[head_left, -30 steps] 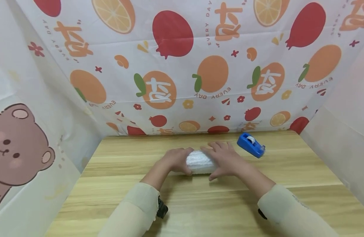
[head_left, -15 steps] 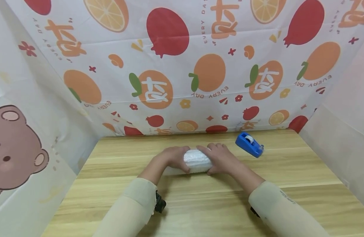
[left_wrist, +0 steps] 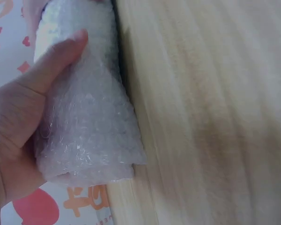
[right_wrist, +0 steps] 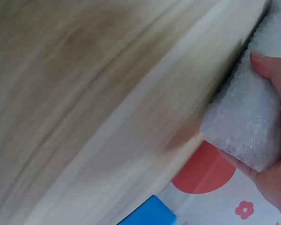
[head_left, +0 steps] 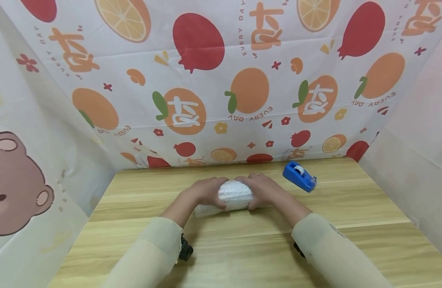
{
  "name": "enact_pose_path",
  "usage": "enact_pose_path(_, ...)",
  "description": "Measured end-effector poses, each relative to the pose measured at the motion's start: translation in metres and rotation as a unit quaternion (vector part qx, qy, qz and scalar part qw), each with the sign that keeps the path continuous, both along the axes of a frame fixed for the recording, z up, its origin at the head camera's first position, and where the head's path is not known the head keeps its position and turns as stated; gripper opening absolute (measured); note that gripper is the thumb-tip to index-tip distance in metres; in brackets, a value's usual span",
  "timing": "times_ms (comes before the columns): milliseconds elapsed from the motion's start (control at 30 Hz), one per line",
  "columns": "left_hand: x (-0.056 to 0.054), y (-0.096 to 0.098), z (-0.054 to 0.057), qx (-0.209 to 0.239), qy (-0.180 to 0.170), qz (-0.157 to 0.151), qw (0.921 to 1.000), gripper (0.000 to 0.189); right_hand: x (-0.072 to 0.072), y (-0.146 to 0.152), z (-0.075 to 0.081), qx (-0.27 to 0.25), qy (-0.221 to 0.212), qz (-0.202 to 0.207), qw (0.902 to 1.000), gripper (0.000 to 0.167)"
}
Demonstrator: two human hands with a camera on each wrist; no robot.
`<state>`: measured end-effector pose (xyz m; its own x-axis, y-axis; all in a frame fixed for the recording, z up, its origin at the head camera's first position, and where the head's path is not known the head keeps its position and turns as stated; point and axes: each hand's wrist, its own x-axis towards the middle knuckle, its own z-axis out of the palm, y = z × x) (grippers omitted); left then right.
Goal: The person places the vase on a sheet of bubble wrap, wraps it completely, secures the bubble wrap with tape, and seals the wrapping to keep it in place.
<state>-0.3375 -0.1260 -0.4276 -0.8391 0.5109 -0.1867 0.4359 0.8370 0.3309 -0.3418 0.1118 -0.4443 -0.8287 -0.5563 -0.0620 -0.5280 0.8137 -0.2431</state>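
Observation:
A roll of clear bubble wrap point(head_left: 236, 195) lies sideways near the far edge of the wooden table. My left hand point(head_left: 206, 193) grips its left part, thumb in front and fingers going behind. On the other side my right hand point(head_left: 262, 190) grips the right part in the same way. The left wrist view shows the bubble wrap point(left_wrist: 91, 108) with a loose open end beyond the left hand point(left_wrist: 18, 122). In the right wrist view the right hand point(right_wrist: 276, 108) is curled round the other end of the wrap point(right_wrist: 253, 117). Whatever is inside the roll is hidden.
A blue tape dispenser point(head_left: 299, 176) with a tape roll stands on the table point(head_left: 235, 256), right of and behind the right hand. A fruit-printed cloth point(head_left: 206, 92) hangs along the table's back edge. Pale cloths, the left one with a bear print point(head_left: 16, 184), hang at both sides.
The right hand has drawn in around the bubble wrap from a more spread pose. The wrap's left end now shows beyond the left hand. The whole head view has shifted slightly.

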Motion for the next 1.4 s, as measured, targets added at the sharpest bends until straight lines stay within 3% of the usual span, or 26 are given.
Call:
enact_pose_path(100,0.006,0.001,-0.005,-0.03,0.074,-0.014,0.9967,0.103,-0.004,0.001,0.002,-0.002,-0.015,-0.01,0.9998,0.095)
enact_pose_path(200,0.011,0.002,-0.013,-0.051,0.143,-0.026,0.9881,0.106,-0.007,0.002,0.003,0.001,-0.034,-0.017,0.9993,0.096)
enact_pose_path(367,0.015,0.002,-0.023,-0.047,0.2,-0.028,0.9783,0.102,-0.01,0.001,0.005,-0.004,-0.076,-0.027,0.9967,0.098)
enact_pose_path(733,0.029,-0.002,-0.03,-0.067,0.224,-0.04,0.9715,0.107,-0.007,0.001,0.011,-0.013,-0.16,-0.001,0.987,0.086)
enact_pose_path(967,0.039,0.001,-0.029,-0.085,0.22,-0.022,0.9715,0.107,-0.006,0.004,0.018,-0.02,-0.213,0.011,0.9767,0.084)
enact_pose_path(1133,0.037,0.001,-0.027,-0.081,0.227,-0.015,0.9704,0.092,-0.005,0.005,0.021,-0.04,-0.226,0.017,0.9731,0.084)
enact_pose_path(1400,0.033,0.0,-0.019,-0.058,0.193,-0.011,0.9794,0.09,0.002,0.011,0.017,-0.085,-0.204,-0.018,0.9752,0.088)
